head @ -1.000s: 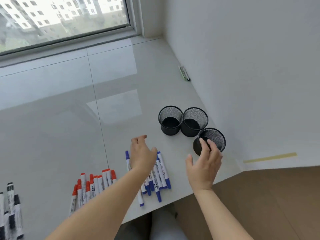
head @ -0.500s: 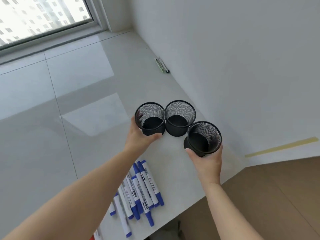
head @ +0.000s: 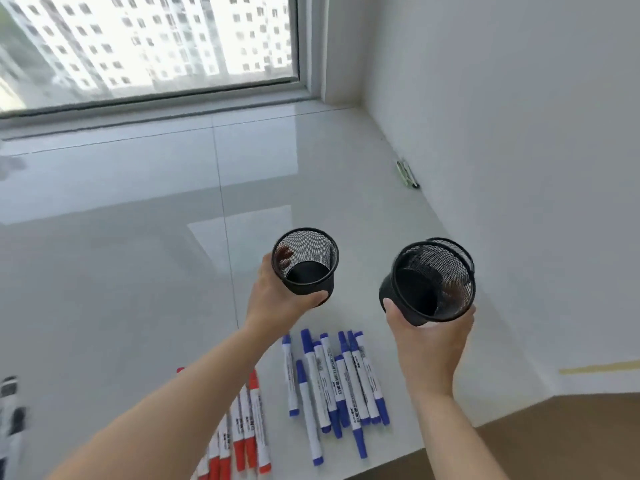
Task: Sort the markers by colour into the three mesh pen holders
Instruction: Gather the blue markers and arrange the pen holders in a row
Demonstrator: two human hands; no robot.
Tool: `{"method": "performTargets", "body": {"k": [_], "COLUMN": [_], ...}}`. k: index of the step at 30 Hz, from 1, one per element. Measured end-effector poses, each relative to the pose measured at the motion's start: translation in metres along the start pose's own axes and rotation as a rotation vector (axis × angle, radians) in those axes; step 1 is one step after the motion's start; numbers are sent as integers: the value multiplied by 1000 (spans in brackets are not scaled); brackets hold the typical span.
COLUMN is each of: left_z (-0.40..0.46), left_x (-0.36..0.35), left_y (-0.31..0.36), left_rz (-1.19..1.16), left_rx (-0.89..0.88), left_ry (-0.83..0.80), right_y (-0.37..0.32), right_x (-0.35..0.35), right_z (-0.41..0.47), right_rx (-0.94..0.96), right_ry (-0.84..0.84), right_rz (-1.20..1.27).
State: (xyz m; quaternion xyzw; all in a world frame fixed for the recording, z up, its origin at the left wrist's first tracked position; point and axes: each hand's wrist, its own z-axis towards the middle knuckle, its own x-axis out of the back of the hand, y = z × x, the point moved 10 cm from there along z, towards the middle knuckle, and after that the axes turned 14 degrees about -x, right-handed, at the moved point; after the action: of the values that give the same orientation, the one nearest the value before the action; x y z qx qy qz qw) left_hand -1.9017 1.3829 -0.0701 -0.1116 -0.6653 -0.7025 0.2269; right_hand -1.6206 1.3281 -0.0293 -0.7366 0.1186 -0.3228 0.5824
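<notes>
left hand (head: 277, 299) grips one mesh holder (head: 306, 261) round its wall, lifted above the blue markers (head: 332, 379) | right hand (head: 429, 334) grips second holder (head: 427, 282), third holder (head: 457, 247) just behind | holders look light, stiff, all empty | red markers (head: 246, 431) left of blue on the table (head: 121, 271)

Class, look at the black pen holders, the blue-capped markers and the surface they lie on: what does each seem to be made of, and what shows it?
Pen holders: likely metal mesh, matt black; fingers show through the weave.
Blue-capped markers: probably plastic, smooth white barrels with print.
Surface: seemingly glazed tile, glossy; it mirrors the window and shows a joint line.
</notes>
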Motion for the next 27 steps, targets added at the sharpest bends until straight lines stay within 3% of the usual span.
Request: {"method": "performTargets", "body": {"k": [7, 12, 19, 27], "left_z": [-26, -40, -46, -72], "left_x": [142, 184, 212, 225], "left_y": [-68, -121, -155, -160], "left_rz": [33, 117, 185, 207], "left_rx": [104, 133, 42, 10], "left_ry": [294, 332, 338, 386], "right_y": [-23, -7, 1, 6], "right_x": [-160, -234, -279, -281], "right_z": [-59, -81, -93, -115], "right_rx": [69, 73, 163, 227], "right_ry": [-367, -587, -679, -693], "right_rz": [-120, -188, -206, -210]}}
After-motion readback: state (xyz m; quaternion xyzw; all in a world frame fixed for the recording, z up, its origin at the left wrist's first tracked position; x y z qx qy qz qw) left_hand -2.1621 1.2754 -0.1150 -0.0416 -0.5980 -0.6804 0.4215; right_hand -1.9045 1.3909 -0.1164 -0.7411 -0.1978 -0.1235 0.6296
